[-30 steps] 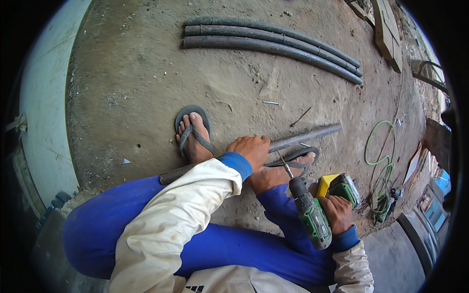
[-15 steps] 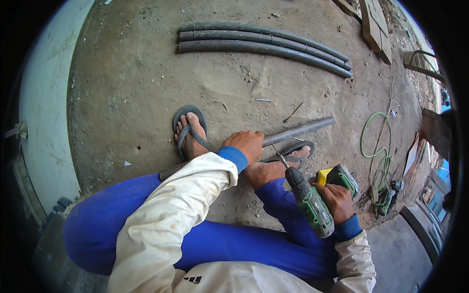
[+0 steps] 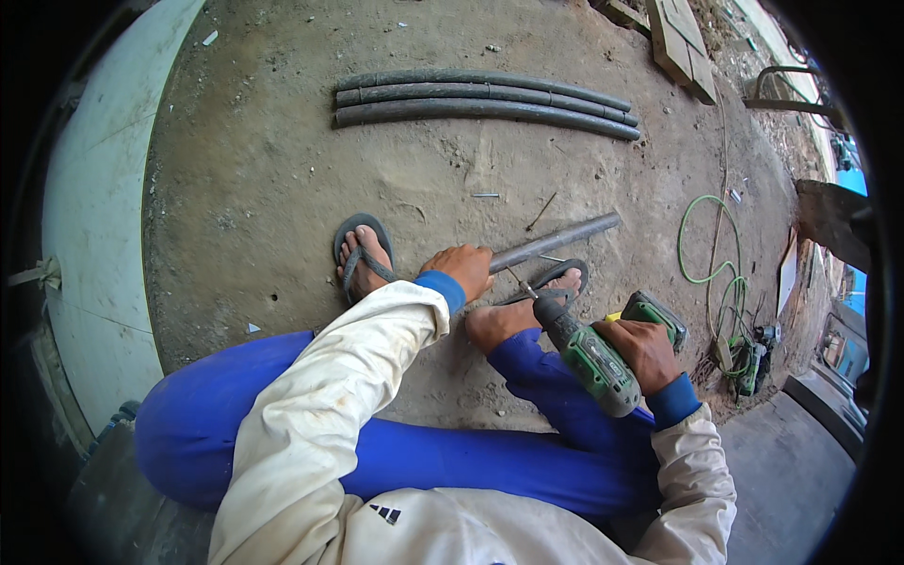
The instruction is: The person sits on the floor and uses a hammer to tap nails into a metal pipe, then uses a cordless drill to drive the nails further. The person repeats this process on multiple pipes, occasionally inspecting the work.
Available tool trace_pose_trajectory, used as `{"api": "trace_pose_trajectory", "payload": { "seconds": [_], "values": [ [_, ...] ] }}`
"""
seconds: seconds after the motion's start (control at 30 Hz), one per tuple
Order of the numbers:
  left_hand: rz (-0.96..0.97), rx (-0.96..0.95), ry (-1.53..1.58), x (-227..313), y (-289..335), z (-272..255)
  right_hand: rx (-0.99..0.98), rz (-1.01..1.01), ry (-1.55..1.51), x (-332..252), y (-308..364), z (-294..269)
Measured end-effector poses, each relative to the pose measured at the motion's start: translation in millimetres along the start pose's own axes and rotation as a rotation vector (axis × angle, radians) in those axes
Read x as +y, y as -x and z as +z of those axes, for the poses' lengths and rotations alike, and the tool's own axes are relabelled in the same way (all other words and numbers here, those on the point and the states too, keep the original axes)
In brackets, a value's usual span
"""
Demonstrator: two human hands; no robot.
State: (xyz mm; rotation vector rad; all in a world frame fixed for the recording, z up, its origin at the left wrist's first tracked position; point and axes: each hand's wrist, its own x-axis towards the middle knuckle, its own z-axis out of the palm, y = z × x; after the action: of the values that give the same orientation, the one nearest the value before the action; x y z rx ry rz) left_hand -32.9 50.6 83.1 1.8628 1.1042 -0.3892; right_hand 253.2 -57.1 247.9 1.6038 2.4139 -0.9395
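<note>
My left hand (image 3: pixel 460 268) is wrapped round a dark grey pipe (image 3: pixel 565 240), which slants up to the right past my foot. In my right hand (image 3: pixel 642 352) is a green and black cordless drill (image 3: pixel 595 365), gripped by its handle. Its thin bit (image 3: pixel 514 275) points up and left at the pipe, just right of my left hand. Whether the tip touches the pipe I cannot tell. A bit of yellow shows beside the drill's handle. The pipe's near end is hidden behind my left arm.
Three long dark pipes (image 3: pixel 485 111) lie side by side farther off. A short metal rod (image 3: pixel 485 195) and a thin rusty rod (image 3: pixel 541 211) lie on the dirt. At right are a green cord (image 3: pixel 686 250), a power tool (image 3: pixel 751 363) and wooden boards (image 3: pixel 680 47). A pale panel (image 3: pixel 99 198) borders the left.
The view has shifted a little, so the ground things sit farther left. The drill has turned slightly, its bit still at the pipe. Both hands keep their holds.
</note>
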Motion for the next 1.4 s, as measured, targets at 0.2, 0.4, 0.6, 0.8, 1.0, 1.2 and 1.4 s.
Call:
{"api": "trace_pose_trajectory", "payload": {
  "seconds": [0.2,0.4,0.6,0.8,1.0,1.2,1.4],
  "values": [
    [0.014,0.011,-0.004,-2,-1,2,0.046,-0.014,0.037,-2,3,8],
    [0.04,0.033,-0.038,-4,-2,1,-0.018,0.017,0.101,-6,1,-3],
    [0.035,0.234,-0.092,6,11,-12,-0.029,0.103,0.092,-13,24,-30],
    [0.184,0.632,0.026,19,35,-72,-0.026,0.406,0.093,24,35,5],
    [0.317,0.819,0.025,33,71,-172,-0.128,0.519,0.142,85,44,21],
    [0.353,0.925,-0.077,45,171,-250,-0.209,0.653,0.053,101,67,-12],
    [0.311,0.939,-0.132,51,269,-287,-0.168,0.772,-0.245,91,85,-41]
  ]
}}
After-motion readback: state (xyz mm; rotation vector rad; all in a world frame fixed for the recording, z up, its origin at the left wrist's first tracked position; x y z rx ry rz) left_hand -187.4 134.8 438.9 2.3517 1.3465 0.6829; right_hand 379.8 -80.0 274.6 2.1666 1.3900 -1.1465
